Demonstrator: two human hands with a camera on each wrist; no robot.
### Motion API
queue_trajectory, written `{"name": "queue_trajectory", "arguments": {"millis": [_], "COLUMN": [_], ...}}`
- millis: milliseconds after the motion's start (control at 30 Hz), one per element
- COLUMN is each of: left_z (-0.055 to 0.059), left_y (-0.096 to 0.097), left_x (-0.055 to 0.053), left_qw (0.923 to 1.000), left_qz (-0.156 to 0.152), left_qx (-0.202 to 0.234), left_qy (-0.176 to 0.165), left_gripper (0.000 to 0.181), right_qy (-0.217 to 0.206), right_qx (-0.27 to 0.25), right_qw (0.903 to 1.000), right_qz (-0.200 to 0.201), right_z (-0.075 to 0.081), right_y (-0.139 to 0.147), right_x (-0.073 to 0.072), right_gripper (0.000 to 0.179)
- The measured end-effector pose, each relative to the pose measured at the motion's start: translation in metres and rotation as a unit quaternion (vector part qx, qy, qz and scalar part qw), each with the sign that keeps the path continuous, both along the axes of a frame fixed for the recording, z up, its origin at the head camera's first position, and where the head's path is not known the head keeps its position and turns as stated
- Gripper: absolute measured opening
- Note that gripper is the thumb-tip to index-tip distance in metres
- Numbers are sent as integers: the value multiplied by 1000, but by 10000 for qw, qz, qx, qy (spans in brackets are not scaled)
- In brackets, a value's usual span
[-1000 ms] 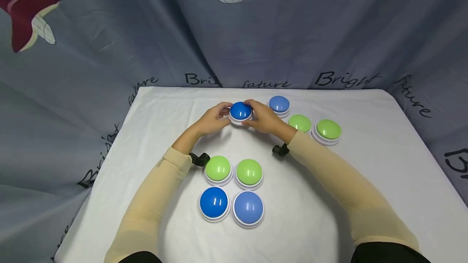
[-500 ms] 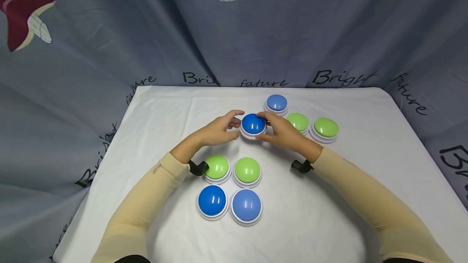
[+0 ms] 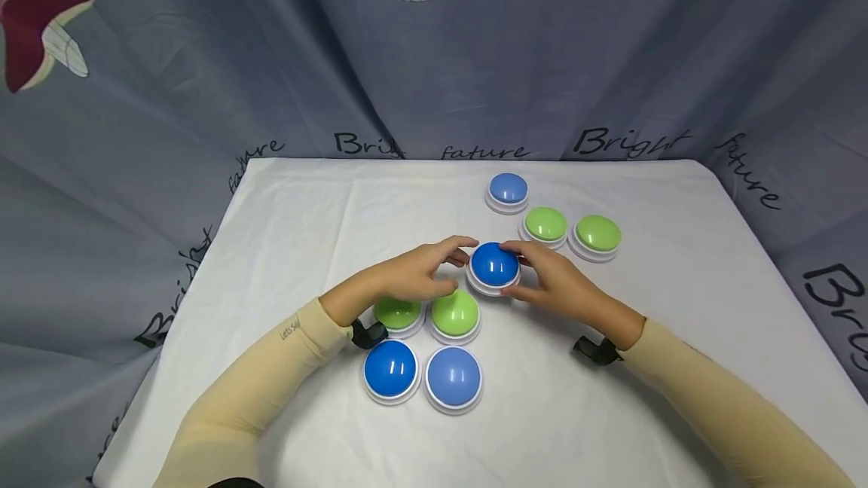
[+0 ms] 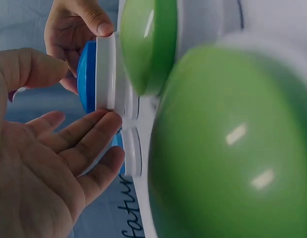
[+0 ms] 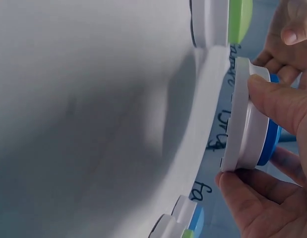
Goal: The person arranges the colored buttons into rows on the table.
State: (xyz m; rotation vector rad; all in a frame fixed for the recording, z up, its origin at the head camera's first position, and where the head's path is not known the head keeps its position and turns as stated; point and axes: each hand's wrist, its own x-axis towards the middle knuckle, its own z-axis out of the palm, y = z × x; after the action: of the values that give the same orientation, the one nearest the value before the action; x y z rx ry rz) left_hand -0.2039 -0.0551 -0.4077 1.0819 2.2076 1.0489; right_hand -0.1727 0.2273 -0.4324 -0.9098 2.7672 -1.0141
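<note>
A dark blue dome push button point(image 3: 494, 263) with a white base is off the cloth, pinched at the base between thumb and fingers of my right hand point(image 3: 559, 281). The right wrist view shows the white base point(image 5: 250, 116) raised over the table. My left hand point(image 3: 420, 271) is on the button's left, fingers loosely extended. In the left wrist view its fingertips lie by the base; whether they touch it I cannot tell. Under my left hand sit two green buttons, one point(image 3: 397, 315) partly hidden and another point(image 3: 454, 315) beside it.
Nearer me are a dark blue button point(image 3: 389, 368) and a light blue button point(image 3: 453, 376), side by side. Toward the back stand a light blue button point(image 3: 508, 188) and two green ones, the left point(image 3: 545, 224) and the right point(image 3: 598, 233). White cloth point(image 3: 678, 285) covers the table.
The dark blue button has come toward me and to the right in my right hand. My left hand has followed alongside, now over the front green buttons. The other buttons stay put.
</note>
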Motion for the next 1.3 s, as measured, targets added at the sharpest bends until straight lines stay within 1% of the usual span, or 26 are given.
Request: {"name": "queue_trajectory", "arguments": {"millis": [67, 167, 267, 400, 500, 600, 800, 933, 1000, 1133, 1233, 1300], "left_z": [0, 0, 1, 3, 5, 5, 3, 0, -1, 0, -1, -4], "left_y": [2, 4, 7, 9, 11, 12, 13, 13, 13, 15, 16, 17], "left_x": [5, 13, 23, 37, 48, 58, 76, 87, 92, 101, 106, 109], "left_qw": [9999, 9993, 9986, 9961, 9919, 9882, 9824, 9799, 9775, 9720, 9703, 9695], "left_qz": [-113, -242, -356, -547, -741, -920, -1180, -1296, -1371, -1540, -1604, -1615], "left_qx": [-78, -202, -236, -276, -358, -444, -569, -677, -712, -705, -715, -747], "left_qy": [19, 178, 314, 629, 964, 1139, 1333, 1360, 1439, 1629, 1666, 1686], "left_gripper": [69, 70, 71, 73, 72, 72, 73, 75, 75, 75, 75, 75], "right_qy": [17, -8, 6, 74, 73, 56, 228, 385, 445, 391, 277, 254], "right_qx": [47, 91, 72, 48, 44, 16, -14, -78, -79, -21, -1, 8], "right_qw": [10000, 9999, 10000, 10000, 9999, 9998, 9992, 9982, 9980, 9985, 9991, 9992], "right_qz": [-33, -83, -56, 21, 86, 176, 342, 444, 448, 378, 319, 313], "right_z": [-1, -2, -1, 1, 1, 0, -5, -11, -13, -15, -17, -19], "right_y": [3, 8, 12, 17, 21, 24, 29, 31, 32, 32, 31, 31], "right_x": [8, 21, 33, 47, 58, 69, 89, 99, 104, 112, 117, 120], "right_gripper": [74, 74, 75, 76, 76, 76, 73, 73, 73, 73, 73, 73]}}
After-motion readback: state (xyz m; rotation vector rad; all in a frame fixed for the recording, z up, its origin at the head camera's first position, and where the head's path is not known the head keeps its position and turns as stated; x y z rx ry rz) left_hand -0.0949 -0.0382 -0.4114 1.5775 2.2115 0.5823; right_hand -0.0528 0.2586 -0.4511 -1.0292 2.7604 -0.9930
